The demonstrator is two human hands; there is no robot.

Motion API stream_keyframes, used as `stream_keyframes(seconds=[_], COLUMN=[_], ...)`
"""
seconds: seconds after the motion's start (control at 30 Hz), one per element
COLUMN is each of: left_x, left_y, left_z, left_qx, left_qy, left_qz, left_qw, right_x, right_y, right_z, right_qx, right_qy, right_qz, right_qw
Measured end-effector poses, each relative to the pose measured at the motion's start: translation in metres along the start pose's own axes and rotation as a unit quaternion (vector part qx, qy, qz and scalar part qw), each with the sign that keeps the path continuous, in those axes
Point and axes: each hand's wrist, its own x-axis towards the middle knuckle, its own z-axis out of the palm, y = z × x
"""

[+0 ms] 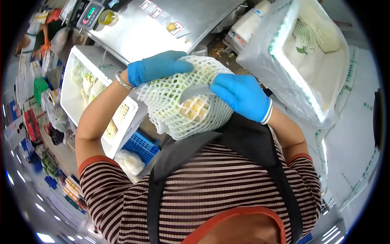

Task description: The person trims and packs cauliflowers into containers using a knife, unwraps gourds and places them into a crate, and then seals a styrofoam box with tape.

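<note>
A large cauliflower-like vegetable in a white foam net [170,110] is held before my chest, its pale cut stem [195,109] facing me. My left hand [160,68], in a blue glove, lies over the top left of the net with its fingers wrapped round it. My right hand [241,95], also gloved in blue, is closed on the handle end of a curved knife. The knife's blade [195,92] points left across the net, just above the stem. The handle is mostly hidden in my fingers.
A metal table [142,40] with a scale [90,15], a tape roll [106,17] and labels stands ahead. Left is a white foam box [68,91] of netted vegetables, near a blue crate [140,147]. Right is a plastic-lined foam box [280,77]. A person [34,38] is far left.
</note>
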Motion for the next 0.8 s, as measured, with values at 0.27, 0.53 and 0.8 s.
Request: stream_keyframes(seconds=[0.27,0.53,0.8], left_x=[-0.026,-0.031,-0.020], left_y=[-0.032,-0.067,-0.072], left_z=[0.024,0.033,0.029], left_qx=[0.032,-0.066,-0.131], left_qy=[0.045,0.058,0.049], left_qz=[-0.013,-0.059,-0.113], left_qw=[0.998,0.994,0.984], right_x=[0.032,-0.021,-0.015], right_y=[-0.027,0.010,0.035], right_z=[0.021,0.031,0.014], right_qx=[-0.096,0.017,0.425], right_qy=[-0.106,-0.188,-0.269], right_qz=[-0.087,-0.086,0.307], right_qw=[0.986,0.978,0.808])
